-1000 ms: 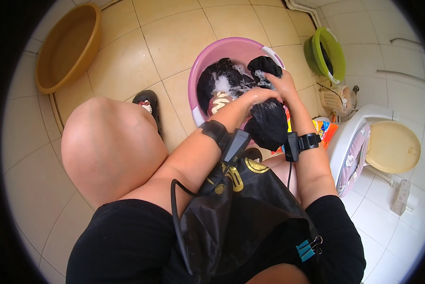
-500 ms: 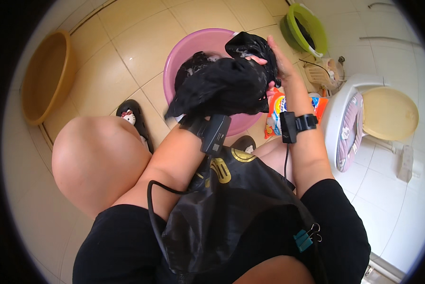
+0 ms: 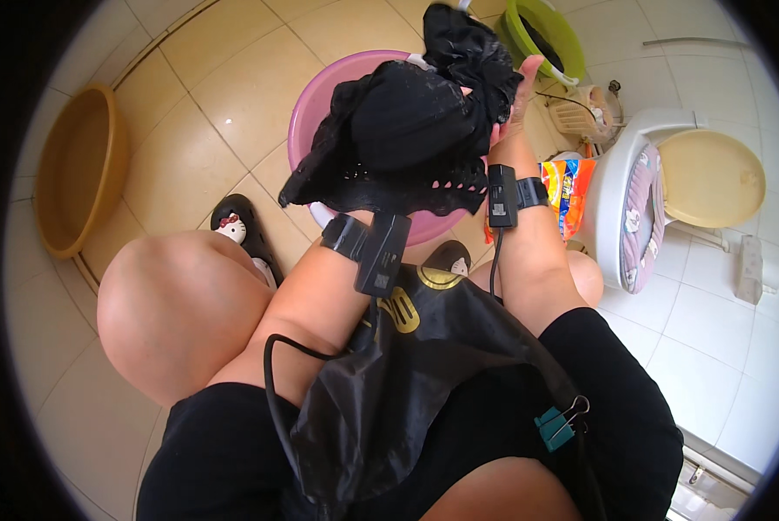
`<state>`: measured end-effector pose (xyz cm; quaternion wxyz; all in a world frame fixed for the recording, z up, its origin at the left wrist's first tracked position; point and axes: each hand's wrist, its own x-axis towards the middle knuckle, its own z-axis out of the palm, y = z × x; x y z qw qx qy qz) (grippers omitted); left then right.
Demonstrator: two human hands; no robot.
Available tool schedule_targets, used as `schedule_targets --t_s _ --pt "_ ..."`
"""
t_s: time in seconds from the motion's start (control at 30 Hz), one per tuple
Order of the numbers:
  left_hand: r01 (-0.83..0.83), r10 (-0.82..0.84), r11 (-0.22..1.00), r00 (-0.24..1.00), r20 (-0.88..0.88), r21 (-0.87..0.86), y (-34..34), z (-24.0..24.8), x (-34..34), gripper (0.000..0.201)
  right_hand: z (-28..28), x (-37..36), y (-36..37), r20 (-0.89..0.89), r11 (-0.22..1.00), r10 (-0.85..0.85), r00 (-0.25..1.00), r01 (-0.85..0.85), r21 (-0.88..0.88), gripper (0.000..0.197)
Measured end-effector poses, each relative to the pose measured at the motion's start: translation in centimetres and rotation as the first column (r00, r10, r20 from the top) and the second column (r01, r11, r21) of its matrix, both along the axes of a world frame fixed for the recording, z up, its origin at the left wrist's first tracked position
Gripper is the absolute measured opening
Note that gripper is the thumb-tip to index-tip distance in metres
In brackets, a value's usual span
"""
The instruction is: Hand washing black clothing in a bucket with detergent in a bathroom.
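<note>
A wet black garment with a lacy, holed edge [image 3: 407, 113] is held up over a pink basin [image 3: 307, 122] on the floor. My left hand is under the garment, which drapes over it and hides its fingers; only my left forearm [image 3: 320, 282] shows below. My right hand [image 3: 518, 104] grips the bunched right end, with one finger pointing up along the cloth. Between the folds a small fingertip peeks out, and I cannot tell whose hand it belongs to. Each wrist wears a black strapped device with a cable.
An orange-brown basin [image 3: 81, 174] leans by the left wall. At the far right are a green bucket [image 3: 572, 43] with dark contents and a beige plastic basket [image 3: 580, 113]. A bright detergent bag [image 3: 572, 195] lies beside the white toilet [image 3: 605, 208]. My feet wear black clogs [image 3: 233, 221].
The garment has spread out wider, its lacy edge now facing me. Its bunched end and my right hand have moved up and slightly away from me.
</note>
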<state>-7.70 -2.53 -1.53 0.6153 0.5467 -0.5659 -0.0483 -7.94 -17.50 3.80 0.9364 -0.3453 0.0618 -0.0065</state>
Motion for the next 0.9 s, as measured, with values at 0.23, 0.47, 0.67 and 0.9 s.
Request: schedule_targets --t_s 0.23,0.47,0.67,0.9 --pt "0.083 -0.077 0.995 0.992 -0.097 0.062 0.9 0.4 1.2 0.032 4.6 0.3 0.1 -0.227 0.596 0.116 0.967 -0.251 -0.763 0.044" --pt "0.219 -0.198 0.972 0.959 -0.202 0.085 4.4 1.4 -1.8 0.032 3.7 -0.9 -0.4 -0.257 0.221 0.061 0.965 -0.264 -0.939 0.022" --pt "0.259 -0.202 0.954 0.927 -0.316 0.152 4.5 2.4 -0.8 0.032 1.1 -0.3 -0.6 -0.219 -0.031 0.11 0.97 -0.216 -0.976 0.031" --pt "0.318 -0.219 0.93 0.88 -0.421 0.183 1.3 2.5 1.3 0.032 -0.2 -0.7 -1.6 -0.189 -0.066 0.098 0.977 -0.183 -0.981 0.032"
